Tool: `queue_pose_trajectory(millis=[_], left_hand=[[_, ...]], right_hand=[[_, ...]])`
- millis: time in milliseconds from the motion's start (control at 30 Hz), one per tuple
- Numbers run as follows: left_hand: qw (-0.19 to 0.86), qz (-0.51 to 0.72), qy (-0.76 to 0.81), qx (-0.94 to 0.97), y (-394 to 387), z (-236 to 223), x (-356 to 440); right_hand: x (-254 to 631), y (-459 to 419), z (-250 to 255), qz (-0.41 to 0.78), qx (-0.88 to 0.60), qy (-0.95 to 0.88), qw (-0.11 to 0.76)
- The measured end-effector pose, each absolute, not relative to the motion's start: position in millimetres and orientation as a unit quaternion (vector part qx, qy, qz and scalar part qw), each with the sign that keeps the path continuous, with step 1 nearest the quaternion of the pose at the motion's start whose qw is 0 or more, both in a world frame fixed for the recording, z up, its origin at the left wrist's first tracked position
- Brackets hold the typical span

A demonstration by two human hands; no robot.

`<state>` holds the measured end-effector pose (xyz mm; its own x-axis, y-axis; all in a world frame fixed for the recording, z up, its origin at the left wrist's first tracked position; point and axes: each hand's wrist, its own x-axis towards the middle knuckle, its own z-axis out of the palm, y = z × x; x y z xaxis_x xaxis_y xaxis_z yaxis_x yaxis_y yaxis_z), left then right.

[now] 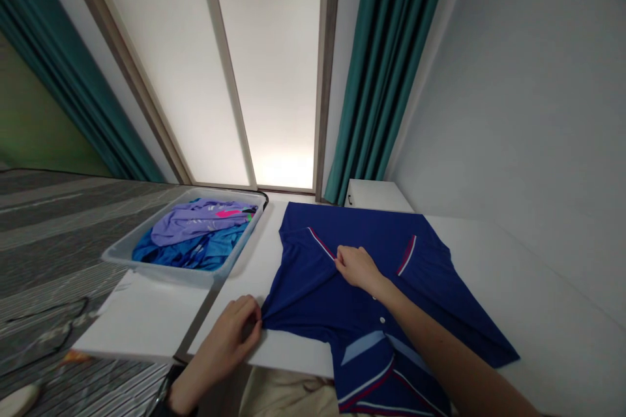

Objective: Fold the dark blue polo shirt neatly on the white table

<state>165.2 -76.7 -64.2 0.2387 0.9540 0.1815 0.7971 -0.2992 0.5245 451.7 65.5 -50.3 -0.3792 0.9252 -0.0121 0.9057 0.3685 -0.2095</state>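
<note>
Hands apart, both pinch the single navy shirt (313, 300): the left hand (229, 329) at its eight o'clock corner, the right hand (359, 268) over the cloth, nearer its middle, on one of two striped trims (321, 242). From the left hand, the shirt lies toward two; its collar-to-hem axis runs roughly six to twelve on the white table (293, 353). One clear bin (169, 272) sits toward ten, holding at least two garments (190, 225); one white cabinet (379, 196) stands beyond, at twelve.
</note>
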Motion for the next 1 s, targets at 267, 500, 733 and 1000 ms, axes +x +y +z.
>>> queue_pose_trajectory(millis=[267, 500, 733, 1000], left_hand=[[0.181, 0.239, 0.557, 0.774, -78.1, -56.9, 162.3], [0.190, 0.263, 0.608, 0.724, -61.7, -63.8, 162.2], [0.121, 0.200, 0.633, 0.738, -57.9, -65.4, 172.5], [0.104, 0.180, 0.627, 0.751, -61.3, -68.7, 171.8]], right_hand=[[457.1, 70.3, -46.1, 0.087, -0.534, -0.838, 0.071], [422.0, 68.3, -37.6, 0.024, -0.406, -0.901, 0.148], [373.0, 58.7, -55.3, 0.044, -0.309, -0.941, 0.134], [372.4, 63.2, -76.1, 0.080, -0.353, -0.931, 0.054]])
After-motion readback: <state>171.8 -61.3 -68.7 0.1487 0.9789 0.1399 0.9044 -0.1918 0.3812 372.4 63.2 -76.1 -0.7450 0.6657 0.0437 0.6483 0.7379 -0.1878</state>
